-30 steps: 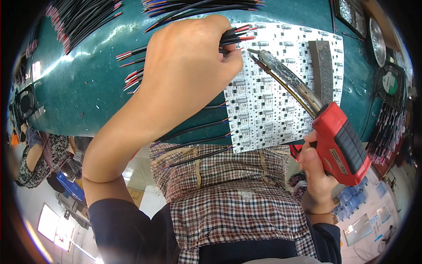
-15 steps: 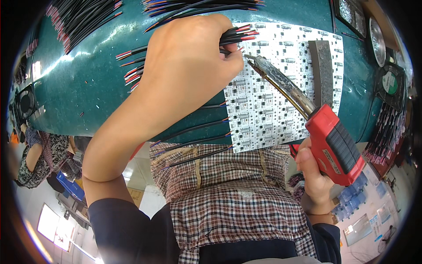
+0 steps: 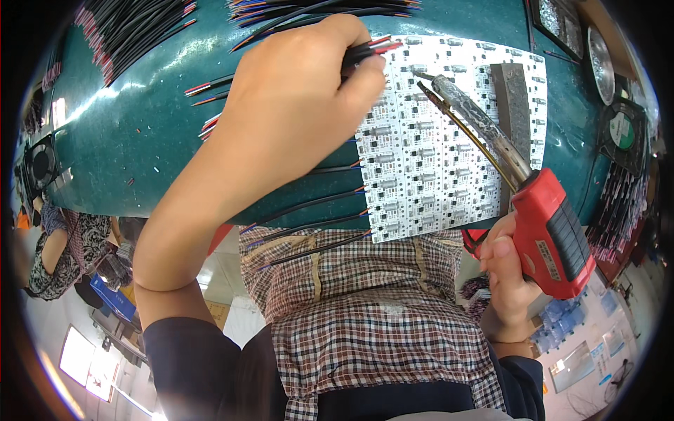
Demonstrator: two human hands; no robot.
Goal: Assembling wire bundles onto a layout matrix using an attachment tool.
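Note:
My left hand (image 3: 302, 84) is closed around a small bundle of black-sheathed wires (image 3: 371, 50) with red tips, over the upper left of a white circuit board panel (image 3: 425, 165). My right hand (image 3: 509, 270) grips the red and black handle of a soldering gun (image 3: 551, 235). Its hot tip and the thin brass tube beside it hang over the panel, apart from the left hand. Several black wires (image 3: 330, 200) lie with their ends at the panel's left edge. A dark grey bar (image 3: 514, 112) rests on the panel's right part.
On the green table (image 3: 161, 140), piles of cut wires (image 3: 133, 31) and blue-tipped wires (image 3: 316, 10) lie at the far side. At right are a small fan (image 3: 623, 133), a round metal dish (image 3: 602, 67) and a dark tray (image 3: 559, 28). Another person's arm (image 3: 53, 252) shows at far left.
The soldering gun has moved right, its tip away from my left fingers. My left hand has shifted slightly up and away, and the wire bundle in it has turned and shows fewer ends.

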